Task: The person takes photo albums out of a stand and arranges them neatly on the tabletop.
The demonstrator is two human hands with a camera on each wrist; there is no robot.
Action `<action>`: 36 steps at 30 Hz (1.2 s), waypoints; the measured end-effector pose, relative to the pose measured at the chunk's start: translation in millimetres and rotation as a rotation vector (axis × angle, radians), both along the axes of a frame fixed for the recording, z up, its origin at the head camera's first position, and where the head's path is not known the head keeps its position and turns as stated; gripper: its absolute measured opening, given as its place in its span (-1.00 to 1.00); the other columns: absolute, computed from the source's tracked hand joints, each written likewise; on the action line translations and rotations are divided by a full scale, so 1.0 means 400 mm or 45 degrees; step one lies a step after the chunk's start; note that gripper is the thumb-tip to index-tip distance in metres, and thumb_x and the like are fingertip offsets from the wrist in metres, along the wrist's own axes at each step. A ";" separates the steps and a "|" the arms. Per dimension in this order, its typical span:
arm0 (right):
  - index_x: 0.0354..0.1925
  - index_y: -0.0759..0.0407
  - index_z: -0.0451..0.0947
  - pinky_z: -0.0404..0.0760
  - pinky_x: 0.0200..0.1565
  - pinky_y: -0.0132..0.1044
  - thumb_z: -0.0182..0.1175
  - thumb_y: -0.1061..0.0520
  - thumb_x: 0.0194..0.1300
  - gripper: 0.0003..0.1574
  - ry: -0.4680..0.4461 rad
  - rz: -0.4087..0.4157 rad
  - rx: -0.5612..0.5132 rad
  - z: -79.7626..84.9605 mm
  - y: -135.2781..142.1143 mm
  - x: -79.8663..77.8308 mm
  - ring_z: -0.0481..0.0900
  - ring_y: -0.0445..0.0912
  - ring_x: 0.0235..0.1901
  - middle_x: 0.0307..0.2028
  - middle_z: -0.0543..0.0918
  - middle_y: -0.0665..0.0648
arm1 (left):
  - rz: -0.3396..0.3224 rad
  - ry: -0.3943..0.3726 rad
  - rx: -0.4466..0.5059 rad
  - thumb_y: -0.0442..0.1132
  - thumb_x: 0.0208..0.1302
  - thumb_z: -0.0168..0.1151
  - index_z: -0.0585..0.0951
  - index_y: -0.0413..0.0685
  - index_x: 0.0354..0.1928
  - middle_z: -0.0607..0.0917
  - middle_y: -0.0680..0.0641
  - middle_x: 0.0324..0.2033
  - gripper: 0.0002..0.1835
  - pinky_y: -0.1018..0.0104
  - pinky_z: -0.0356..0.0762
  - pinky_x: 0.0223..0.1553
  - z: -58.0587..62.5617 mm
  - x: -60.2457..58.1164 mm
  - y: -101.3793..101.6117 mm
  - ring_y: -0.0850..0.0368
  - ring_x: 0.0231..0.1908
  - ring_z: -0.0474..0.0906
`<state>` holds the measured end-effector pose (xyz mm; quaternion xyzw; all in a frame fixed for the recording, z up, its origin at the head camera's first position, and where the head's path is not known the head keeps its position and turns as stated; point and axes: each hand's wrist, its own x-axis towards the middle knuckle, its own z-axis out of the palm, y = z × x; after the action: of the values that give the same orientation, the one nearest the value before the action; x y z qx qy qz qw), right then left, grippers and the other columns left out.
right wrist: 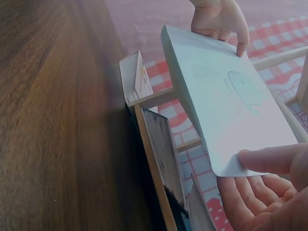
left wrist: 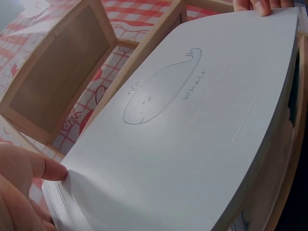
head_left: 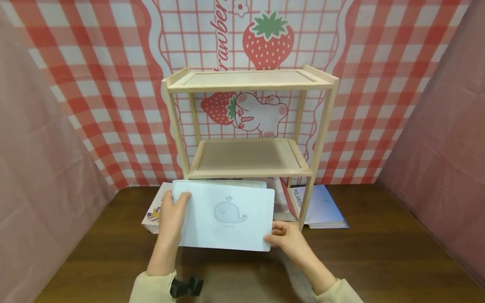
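A white notebook (head_left: pixel 227 219) with a whale drawing and the word "Whale" is held up, tilted, in front of the shelf's lower part. My left hand (head_left: pixel 174 214) grips its left end, thumb on the front and the other fingers behind. At the lower right corner my right hand (head_left: pixel 289 240) pinches it; the right wrist view shows the thumb (right wrist: pixel 269 159) on the front and curled fingers underneath. The notebook's thick edge (right wrist: pixel 185 101) shows in that view. In the left wrist view the whale drawing (left wrist: pixel 159 91) faces up.
A wooden shelf (head_left: pixel 250 173) stands behind the notebook. Books (head_left: pixel 282 198) lie at its bottom level, partly hidden. Left of it is a white box-like item (head_left: pixel 153 219); to the right lies a blue book marked "POLAROID" (head_left: pixel 322 206). A checked strawberry cloth (head_left: pixel 125 84) hangs behind.
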<state>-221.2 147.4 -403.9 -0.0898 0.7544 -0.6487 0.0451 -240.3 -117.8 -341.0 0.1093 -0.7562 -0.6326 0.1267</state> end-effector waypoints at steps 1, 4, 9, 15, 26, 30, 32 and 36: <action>-0.11 0.59 0.43 0.60 -0.31 -0.32 0.17 0.35 0.07 -0.60 -0.002 0.009 0.001 -0.002 0.000 -0.001 0.60 -0.17 -0.38 -0.30 0.65 0.34 | -0.009 -0.010 0.003 -0.13 0.25 -0.05 0.25 -0.32 0.08 0.38 -0.25 -0.06 -0.53 0.13 0.29 -0.08 -0.002 0.000 -0.003 -0.04 -0.11 0.30; -0.11 0.60 0.43 0.61 -0.30 -0.30 0.16 0.35 0.07 -0.60 -0.007 0.039 0.002 -0.008 -0.003 -0.001 0.60 -0.15 -0.36 -0.28 0.65 0.36 | -0.041 -0.048 -0.001 -0.11 0.26 -0.07 0.21 -0.32 0.13 0.35 -0.26 -0.01 -0.50 0.07 0.26 -0.01 -0.011 0.001 -0.014 -0.05 -0.07 0.27; -0.09 0.62 0.41 0.62 -0.30 -0.30 0.16 0.35 0.10 -0.59 -0.047 0.082 -0.016 -0.018 -0.011 0.004 0.61 -0.13 -0.34 -0.26 0.64 0.39 | -0.084 -0.079 0.028 -0.12 0.29 -0.08 0.18 -0.25 0.22 0.31 -0.27 0.08 -0.47 0.05 0.25 0.04 -0.027 0.007 -0.036 -0.06 -0.01 0.26; -0.04 0.63 0.37 0.61 -0.30 -0.28 0.14 0.38 0.11 -0.55 -0.096 0.111 -0.083 -0.025 -0.025 0.006 0.61 -0.12 -0.33 -0.22 0.62 0.41 | -0.044 -0.118 -0.038 -0.07 0.28 -0.06 0.23 -0.28 0.21 0.39 -0.29 0.00 -0.45 0.21 0.37 -0.17 -0.041 0.010 -0.056 -0.05 -0.11 0.36; 0.10 0.66 0.18 0.62 -0.31 -0.27 0.00 0.40 0.21 -0.48 -0.122 0.214 -0.204 -0.034 -0.038 0.011 0.61 -0.15 -0.36 -0.21 0.62 0.37 | -0.043 -0.153 -0.155 0.00 0.30 -0.04 0.19 -0.38 0.19 0.38 -0.34 0.01 -0.38 0.11 0.42 -0.18 -0.059 0.020 -0.081 -0.12 -0.09 0.38; 0.07 0.62 0.20 0.62 -0.33 -0.28 0.01 0.38 0.20 -0.51 -0.141 0.220 -0.199 -0.041 -0.047 0.016 0.60 -0.16 -0.39 -0.25 0.63 0.32 | -0.035 -0.126 -0.207 -0.03 0.29 0.00 0.20 -0.42 0.14 0.40 -0.35 0.00 -0.40 0.14 0.44 -0.23 -0.072 0.024 -0.094 -0.13 -0.11 0.41; 0.04 0.60 0.23 0.62 -0.35 -0.29 0.02 0.38 0.19 -0.54 -0.153 0.229 -0.201 -0.046 -0.052 0.020 0.60 -0.16 -0.40 -0.27 0.64 0.30 | -0.047 -0.124 -0.218 -0.02 0.29 0.00 0.21 -0.44 0.12 0.39 -0.36 -0.01 -0.39 0.14 0.43 -0.23 -0.080 0.026 -0.104 -0.13 -0.11 0.40; 0.01 0.58 0.26 0.62 -0.34 -0.28 0.02 0.38 0.18 -0.57 -0.180 0.265 -0.225 -0.057 -0.063 0.028 0.61 -0.14 -0.39 -0.28 0.65 0.24 | -0.064 -0.161 -0.256 0.01 0.28 -0.01 0.20 -0.42 0.14 0.38 -0.37 0.02 -0.37 0.11 0.42 -0.20 -0.089 0.033 -0.120 -0.15 -0.08 0.37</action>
<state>-210.1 122.1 -426.8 -0.1253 0.6758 -0.7091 0.1571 -227.1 -166.0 -376.7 0.1166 -0.8248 -0.5483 0.0734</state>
